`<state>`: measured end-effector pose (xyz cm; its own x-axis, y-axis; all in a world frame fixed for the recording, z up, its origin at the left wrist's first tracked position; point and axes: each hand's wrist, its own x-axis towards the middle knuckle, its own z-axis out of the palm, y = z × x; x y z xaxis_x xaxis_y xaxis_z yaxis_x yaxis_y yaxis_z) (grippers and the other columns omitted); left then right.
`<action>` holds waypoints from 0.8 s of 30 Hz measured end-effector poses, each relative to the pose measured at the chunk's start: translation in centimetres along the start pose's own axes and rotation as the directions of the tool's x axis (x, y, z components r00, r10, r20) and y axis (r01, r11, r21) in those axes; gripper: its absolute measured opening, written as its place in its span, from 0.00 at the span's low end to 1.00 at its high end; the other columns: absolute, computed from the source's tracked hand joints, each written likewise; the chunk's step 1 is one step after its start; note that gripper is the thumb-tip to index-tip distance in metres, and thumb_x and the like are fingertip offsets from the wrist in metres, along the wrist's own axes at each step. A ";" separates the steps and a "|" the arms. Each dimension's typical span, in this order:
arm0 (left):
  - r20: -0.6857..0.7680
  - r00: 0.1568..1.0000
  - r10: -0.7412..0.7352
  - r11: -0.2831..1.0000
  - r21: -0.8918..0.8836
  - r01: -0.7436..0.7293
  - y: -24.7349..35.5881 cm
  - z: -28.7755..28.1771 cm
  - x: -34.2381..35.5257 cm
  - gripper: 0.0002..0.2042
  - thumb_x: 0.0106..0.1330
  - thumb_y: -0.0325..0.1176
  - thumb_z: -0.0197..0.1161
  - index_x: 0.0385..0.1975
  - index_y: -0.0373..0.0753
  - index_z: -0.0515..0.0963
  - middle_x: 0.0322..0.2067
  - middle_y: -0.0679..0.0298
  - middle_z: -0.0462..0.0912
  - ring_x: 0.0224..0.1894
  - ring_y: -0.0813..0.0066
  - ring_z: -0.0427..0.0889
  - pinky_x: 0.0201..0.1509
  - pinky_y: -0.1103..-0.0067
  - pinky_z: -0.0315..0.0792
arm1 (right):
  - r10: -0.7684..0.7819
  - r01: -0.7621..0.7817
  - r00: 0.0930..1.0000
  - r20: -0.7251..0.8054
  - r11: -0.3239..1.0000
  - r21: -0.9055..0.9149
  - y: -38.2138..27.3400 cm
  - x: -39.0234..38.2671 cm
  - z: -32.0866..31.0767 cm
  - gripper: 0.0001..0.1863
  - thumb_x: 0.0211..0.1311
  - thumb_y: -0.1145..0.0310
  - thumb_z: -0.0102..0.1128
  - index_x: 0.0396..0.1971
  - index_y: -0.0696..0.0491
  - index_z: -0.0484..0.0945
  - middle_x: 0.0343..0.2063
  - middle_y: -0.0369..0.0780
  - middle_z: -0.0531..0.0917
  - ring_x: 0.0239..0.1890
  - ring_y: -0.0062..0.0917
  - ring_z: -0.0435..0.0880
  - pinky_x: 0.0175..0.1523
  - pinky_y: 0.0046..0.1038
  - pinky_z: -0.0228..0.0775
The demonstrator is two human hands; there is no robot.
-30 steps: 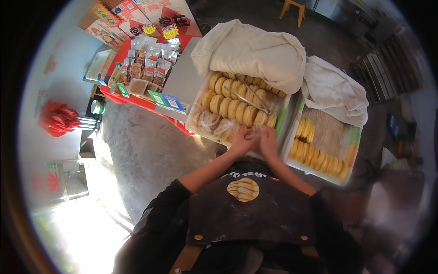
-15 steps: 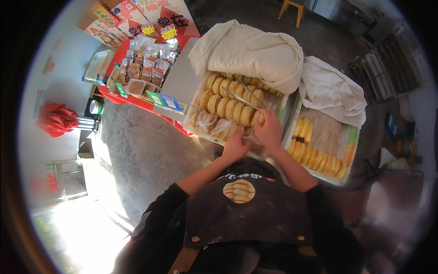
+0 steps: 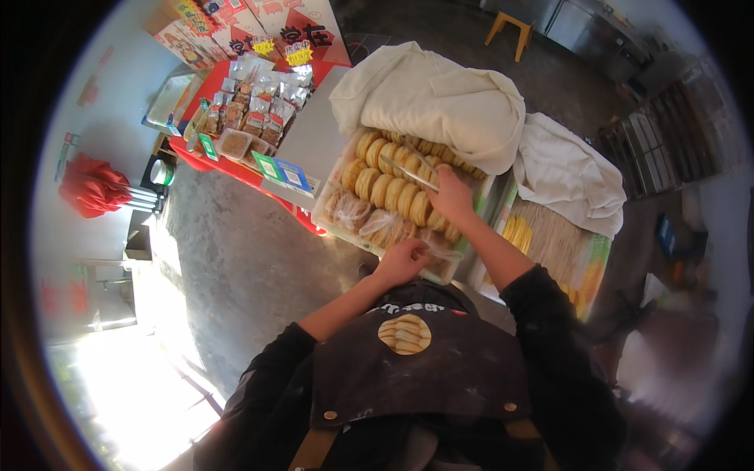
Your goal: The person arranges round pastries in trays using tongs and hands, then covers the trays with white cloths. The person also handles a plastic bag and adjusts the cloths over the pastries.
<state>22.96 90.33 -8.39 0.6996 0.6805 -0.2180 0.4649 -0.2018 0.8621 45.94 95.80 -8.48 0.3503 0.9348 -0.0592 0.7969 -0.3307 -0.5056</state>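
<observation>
My right hand point(image 3: 452, 195) is closed around metal tongs point(image 3: 414, 174), whose arms stretch up and left over rows of round golden pastries point(image 3: 389, 191). These fill a shallow tray point(image 3: 323, 207), partly covered at its far side by a cream cloth point(image 3: 432, 98). At the tray's near edge, my left hand point(image 3: 403, 261) pinches a clear plastic bag point(image 3: 444, 253). What lies in that bag is hard to make out. Beside it, along the tray's near left side, sit bagged pastries point(image 3: 385, 228). I cannot see anything gripped between the tong tips.
To the right, a second tray point(image 3: 561, 228) holds more pastries under a white cloth point(image 3: 567, 169); my right forearm crosses its near part. A red-covered table point(image 3: 236, 174) with packaged snacks point(image 3: 255, 110) and plastic tubs stands at left. A wooden stool point(image 3: 509, 35) is farther back.
My right hand has moved away from my left, up over the pastry rows with the tongs. My left hand stays by the plastic bag, slightly nearer to me.
</observation>
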 end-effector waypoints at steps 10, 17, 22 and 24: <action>-0.283 0.922 0.265 0.963 0.119 -0.240 2.4 -7.1 6.3 0.09 0.66 0.30 0.69 0.43 0.37 0.87 0.40 0.55 0.89 0.39 0.59 0.90 0.45 0.67 0.83 | -0.135 0.113 0.981 -0.140 0.981 -0.159 8.5 -1.2 -8.5 0.26 0.62 0.60 0.76 0.58 0.51 0.79 0.47 0.46 0.88 0.48 0.46 0.89 0.50 0.44 0.82; -0.145 0.793 0.591 0.689 0.602 -0.404 3.9 -14.8 18.4 0.25 0.57 0.31 0.76 0.57 0.40 0.82 0.58 0.52 0.82 0.61 0.51 0.81 0.66 0.59 0.74 | -0.102 0.069 0.983 -0.153 0.976 -0.207 10.9 2.6 -13.3 0.27 0.60 0.60 0.77 0.59 0.45 0.79 0.40 0.42 0.91 0.44 0.44 0.90 0.48 0.43 0.82; 0.003 0.703 0.711 0.417 0.803 -0.425 4.1 -17.4 26.4 0.45 0.53 0.39 0.80 0.75 0.47 0.68 0.72 0.49 0.70 0.72 0.47 0.71 0.78 0.54 0.62 | 0.061 -0.086 0.989 -0.133 0.979 -0.187 10.5 1.1 -11.6 0.23 0.64 0.56 0.75 0.56 0.46 0.81 0.39 0.44 0.91 0.44 0.44 0.90 0.47 0.43 0.82; 0.091 0.808 0.583 0.517 0.725 -0.455 3.9 -18.2 29.5 0.46 0.52 0.41 0.81 0.75 0.47 0.68 0.72 0.49 0.70 0.72 0.47 0.71 0.79 0.55 0.62 | 0.140 -0.161 0.981 -0.137 0.974 -0.157 9.3 -1.4 -10.3 0.23 0.64 0.54 0.75 0.54 0.47 0.82 0.37 0.45 0.90 0.42 0.44 0.90 0.46 0.43 0.81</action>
<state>35.55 122.41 -3.12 0.8850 0.3681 0.2850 0.3159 -0.9245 0.2132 57.93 90.05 -4.22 0.5227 0.8524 -0.0113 0.7973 -0.4935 -0.3475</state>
